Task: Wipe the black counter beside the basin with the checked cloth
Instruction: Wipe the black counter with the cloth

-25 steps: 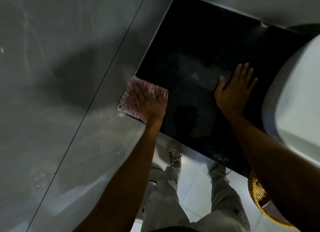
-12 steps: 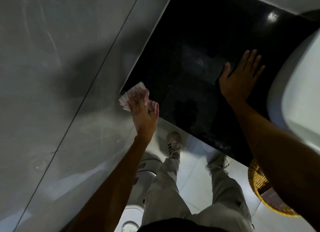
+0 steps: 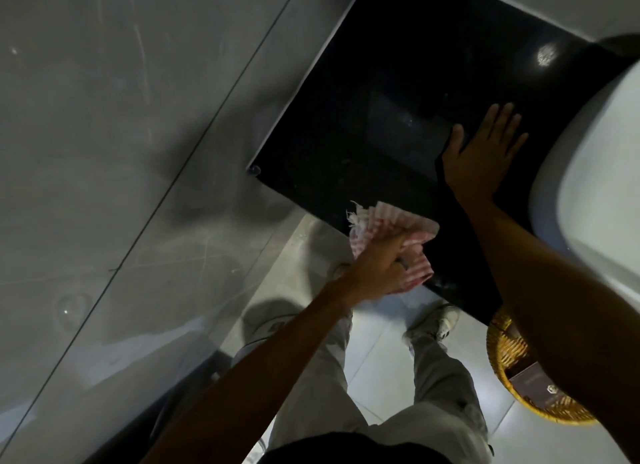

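The black counter fills the upper middle of the head view, glossy with a light spot near its far right. My left hand is closed on the red-and-white checked cloth, bunched at the counter's near edge and partly hanging off it. My right hand lies flat on the counter with fingers spread, close to the white basin at the right.
A grey tiled wall runs along the counter's left side. Below the counter's near edge are my legs and shoes on a pale tiled floor. A woven yellow basket stands under the counter at the lower right.
My left hand has carried the cloth from the counter's near-left corner rightwards along the near edge. My right hand stays flat on the counter.
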A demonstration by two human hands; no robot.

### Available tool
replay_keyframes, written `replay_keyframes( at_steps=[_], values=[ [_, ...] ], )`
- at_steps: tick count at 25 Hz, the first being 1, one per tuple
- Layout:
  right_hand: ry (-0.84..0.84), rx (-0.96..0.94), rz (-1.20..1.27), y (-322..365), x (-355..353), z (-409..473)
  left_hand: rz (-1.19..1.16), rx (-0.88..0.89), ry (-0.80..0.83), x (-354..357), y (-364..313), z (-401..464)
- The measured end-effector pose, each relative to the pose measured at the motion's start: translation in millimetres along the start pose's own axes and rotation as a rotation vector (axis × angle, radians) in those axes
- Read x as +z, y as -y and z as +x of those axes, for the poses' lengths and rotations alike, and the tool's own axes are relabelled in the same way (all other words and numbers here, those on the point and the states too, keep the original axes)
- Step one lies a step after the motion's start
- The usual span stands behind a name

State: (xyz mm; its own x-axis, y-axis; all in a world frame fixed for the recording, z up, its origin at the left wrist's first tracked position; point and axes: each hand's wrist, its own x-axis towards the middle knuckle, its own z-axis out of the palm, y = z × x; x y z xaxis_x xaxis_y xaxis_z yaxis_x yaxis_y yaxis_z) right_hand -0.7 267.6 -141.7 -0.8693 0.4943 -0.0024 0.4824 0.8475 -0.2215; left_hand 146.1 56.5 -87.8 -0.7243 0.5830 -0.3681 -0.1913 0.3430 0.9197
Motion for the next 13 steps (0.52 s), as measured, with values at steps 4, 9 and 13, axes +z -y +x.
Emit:
replay_keyframes(
  at_steps=[4, 9, 13],
  values=[
    [0.004, -0.001, -0.008, -1.5, 3.0, 0.7, -0.655, -0.241, 0.226, -56.4, -27.5, 22.2],
    [0.000, 0.008, -0.012, -1.7, 2.9, 0.8, -0.204, -0.543, -0.430, -147.9, -44.3, 47.1],
    [-0.013, 0.021, -0.010, 2.2, 2.4, -1.2, 0.343, -0.337, -0.706, -105.3, -36.2, 29.3]
  ],
)
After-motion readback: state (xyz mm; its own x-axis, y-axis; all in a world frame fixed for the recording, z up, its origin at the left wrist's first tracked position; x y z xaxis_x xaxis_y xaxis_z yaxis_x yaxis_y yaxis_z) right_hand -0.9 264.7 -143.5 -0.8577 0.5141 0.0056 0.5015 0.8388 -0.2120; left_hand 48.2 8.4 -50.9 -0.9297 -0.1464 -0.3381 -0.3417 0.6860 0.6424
